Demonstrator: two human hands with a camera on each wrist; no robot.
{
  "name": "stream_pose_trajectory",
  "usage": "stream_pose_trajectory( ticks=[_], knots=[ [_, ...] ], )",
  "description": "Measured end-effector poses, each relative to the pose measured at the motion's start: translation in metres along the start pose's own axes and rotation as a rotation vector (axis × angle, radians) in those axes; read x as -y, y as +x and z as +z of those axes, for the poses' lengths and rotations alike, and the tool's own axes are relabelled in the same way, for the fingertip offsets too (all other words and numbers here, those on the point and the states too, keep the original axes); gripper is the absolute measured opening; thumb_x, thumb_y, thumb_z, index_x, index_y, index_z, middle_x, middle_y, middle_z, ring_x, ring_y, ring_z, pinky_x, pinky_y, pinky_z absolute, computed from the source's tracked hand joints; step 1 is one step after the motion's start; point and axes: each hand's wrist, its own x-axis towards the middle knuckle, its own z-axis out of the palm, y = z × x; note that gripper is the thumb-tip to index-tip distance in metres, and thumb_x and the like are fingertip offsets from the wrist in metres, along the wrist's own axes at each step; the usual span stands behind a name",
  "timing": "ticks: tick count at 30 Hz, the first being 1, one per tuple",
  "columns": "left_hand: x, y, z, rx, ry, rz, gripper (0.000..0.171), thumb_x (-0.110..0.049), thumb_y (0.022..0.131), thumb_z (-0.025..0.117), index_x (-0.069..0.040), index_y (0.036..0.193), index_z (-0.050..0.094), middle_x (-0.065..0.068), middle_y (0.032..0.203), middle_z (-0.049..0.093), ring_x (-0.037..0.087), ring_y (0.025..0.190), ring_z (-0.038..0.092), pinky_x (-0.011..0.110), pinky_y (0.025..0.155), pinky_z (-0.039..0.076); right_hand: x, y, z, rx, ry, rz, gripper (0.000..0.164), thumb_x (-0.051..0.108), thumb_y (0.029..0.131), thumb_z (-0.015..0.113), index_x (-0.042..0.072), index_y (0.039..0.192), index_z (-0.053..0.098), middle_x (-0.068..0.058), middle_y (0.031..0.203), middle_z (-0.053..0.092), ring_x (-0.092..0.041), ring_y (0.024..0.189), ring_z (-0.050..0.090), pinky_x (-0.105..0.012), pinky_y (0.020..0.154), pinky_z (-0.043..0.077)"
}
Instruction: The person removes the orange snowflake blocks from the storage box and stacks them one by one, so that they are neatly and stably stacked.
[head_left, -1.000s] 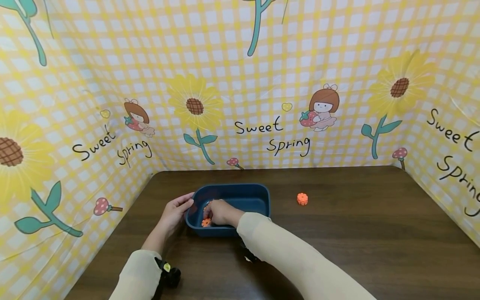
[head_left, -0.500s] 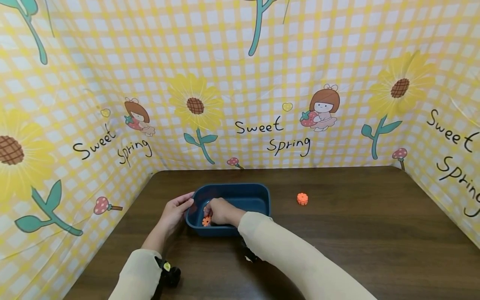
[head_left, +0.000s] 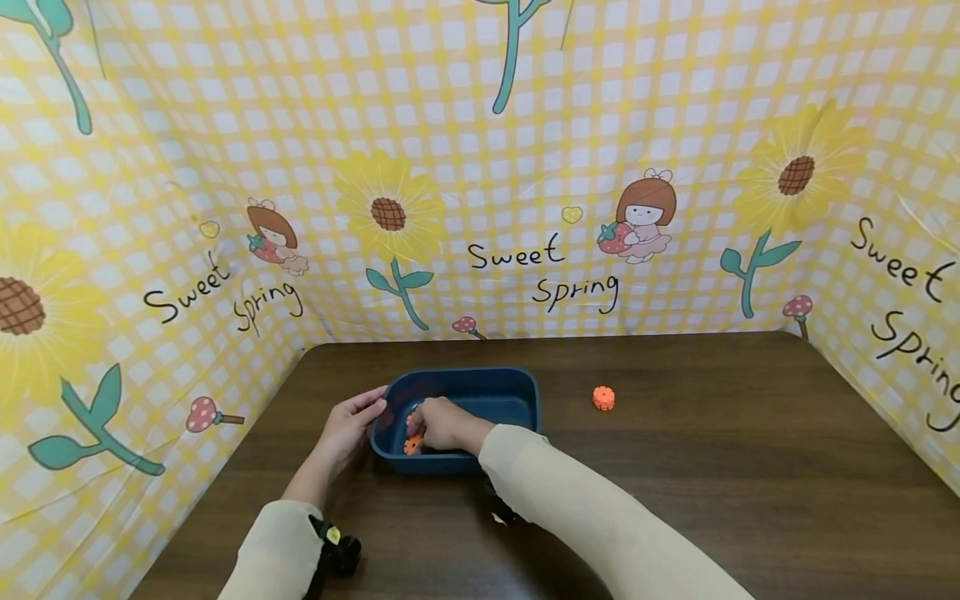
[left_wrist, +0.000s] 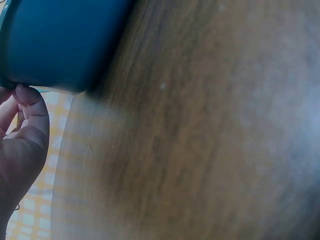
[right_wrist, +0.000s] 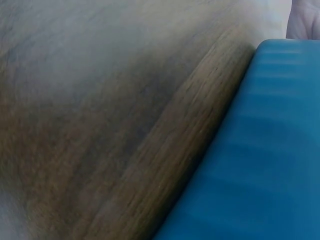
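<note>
A dark blue rectangular container (head_left: 510, 408) stands on the table. My left hand (head_left: 348, 429) holds its left rim, thumb and fingertips at the edge; the thumb also shows against the outer wall in the left wrist view. Inside, at the left end, my right hand (head_left: 446, 423) reaches down with curled fingers. They appear to pinch an orange gear-shaped piece (head_left: 412, 446), though the fingertips are partly hidden. More orange shows just above it, beside the fingers. In the right wrist view the container's wall (right_wrist: 260, 150) hides the right hand's fingers.
An orange toothed piece (head_left: 603, 398), perhaps a stack, lies on the brown wooden table (head_left: 697, 433) right of the container. Yellow checked cloth (head_left: 510, 167) rises behind the table and at both sides. Black wrist cameras sit under both sleeves.
The right hand's fingers shift slightly inside the container, and the orange piece beside them moves a little. My left hand and the container stay in place.
</note>
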Motion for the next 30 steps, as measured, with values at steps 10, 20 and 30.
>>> stream_pose_trajectory(
  ticks=[10, 20, 30],
  knots=[
    [0.000, -0.001, 0.001, -0.007, -0.008, 0.016, 0.048, -0.016, 0.099, 0.059, 0.004, 0.140, 0.047, 0.012, 0.129, 0.060, 0.017, 0.101, 0.063, 0.026, 0.084, 0.053, -0.007, 0.000, -0.002, 0.004, 0.030, -0.040, 0.015, 0.011, 0.083, 0.079, 0.008, 0.096, 0.074, 0.007, 0.083, 0.065, -0.003, 0.075, 0.058, -0.016, 0.071, 0.049],
    [-0.001, -0.002, 0.001, 0.003, -0.033, 0.004, 0.049, -0.015, 0.098, 0.060, 0.004, 0.141, 0.046, 0.005, 0.121, 0.064, 0.014, 0.098, 0.064, 0.026, 0.083, 0.053, -0.011, -0.008, -0.015, -0.032, 0.162, -0.002, 0.026, 0.018, 0.082, 0.080, 0.005, 0.102, 0.070, 0.005, 0.084, 0.063, -0.008, 0.076, 0.057, -0.019, 0.071, 0.049],
    [0.001, 0.001, 0.000, -0.003, -0.029, 0.004, 0.049, -0.016, 0.097, 0.061, 0.003, 0.140, 0.048, -0.003, 0.110, 0.067, 0.014, 0.094, 0.066, 0.024, 0.077, 0.054, -0.016, -0.021, -0.035, -0.145, 0.253, -0.013, 0.029, 0.019, 0.082, 0.080, 0.004, 0.105, 0.070, 0.002, 0.086, 0.061, -0.012, 0.075, 0.055, -0.022, 0.068, 0.049]
  ],
)
